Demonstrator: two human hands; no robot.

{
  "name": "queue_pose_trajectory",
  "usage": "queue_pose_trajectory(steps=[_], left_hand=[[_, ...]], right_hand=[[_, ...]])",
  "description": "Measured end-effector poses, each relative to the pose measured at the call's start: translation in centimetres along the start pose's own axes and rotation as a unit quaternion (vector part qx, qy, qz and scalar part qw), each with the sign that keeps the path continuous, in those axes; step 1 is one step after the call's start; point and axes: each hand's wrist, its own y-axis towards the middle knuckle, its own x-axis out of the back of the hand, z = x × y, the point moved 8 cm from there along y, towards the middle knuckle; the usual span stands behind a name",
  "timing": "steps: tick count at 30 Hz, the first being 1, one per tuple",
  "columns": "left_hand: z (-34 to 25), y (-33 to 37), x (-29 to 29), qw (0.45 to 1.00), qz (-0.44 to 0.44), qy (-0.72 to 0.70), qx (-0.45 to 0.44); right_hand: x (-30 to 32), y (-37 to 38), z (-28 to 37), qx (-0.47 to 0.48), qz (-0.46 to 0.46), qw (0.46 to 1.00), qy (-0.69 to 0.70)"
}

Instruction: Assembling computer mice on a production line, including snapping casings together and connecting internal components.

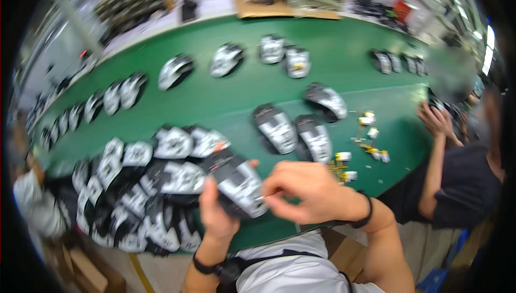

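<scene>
My left hand point(219, 212) holds a black-and-white, computer-mouse-shaped plastic housing point(235, 180), its thumb on the near side and fingertips showing at the far edge. The housing tilts, with its white inner parts facing up. Over its right end, my right hand point(312, 190) has thumb and fingers pinched together; anything between them is hidden. Beyond my hands lie three similar housings, one of them a dark-ended housing point(275, 129). Small yellow-and-white parts with thin leads point(367, 118) are scattered to the right.
A large heap of similar housings point(134, 201) covers the bench on the left. More stand in a row along the green bench point(215, 97). Flat cardboard point(263, 4) lies at the far edge. A co-worker point(451, 185) sits at the right, hands raised; another person point(37, 201) is at the left.
</scene>
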Motion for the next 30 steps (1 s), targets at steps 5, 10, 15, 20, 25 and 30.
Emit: queue_pose_trajectory(steps=[5, 10, 15, 20, 25, 30], left_hand=[[0.4, 0.4, 0.5, 0.999, -0.003, -0.036, 0.011], [-0.1, 0.2, 0.4, 0.999, -0.005, -0.039, 0.025], [0.0, 0.1, 0.7, 0.999, -0.04, 0.007, 0.026], [0.8, 0.5, 1.4, 0.997, -0.065, 0.032, 0.029], [0.6, 0.3, 2.0, 0.996, -0.079, 0.017, 0.028], [0.7, 0.5, 2.1, 0.998, -0.059, 0.005, 0.025]], right_hand=[[-1.5, 0.5, 0.6, 0.067, 0.03, 0.994, -0.08], [-2.8, 0.5, 2.6, 0.186, 0.07, 0.953, -0.229], [-3.0, 0.7, 3.0, 0.189, 0.09, 0.95, -0.232], [-3.4, 1.0, 3.6, 0.204, 0.143, 0.921, -0.299], [-4.1, 1.3, 3.8, 0.211, 0.168, 0.916, -0.297], [-4.4, 1.4, 2.8, 0.187, 0.119, 0.941, -0.257]])
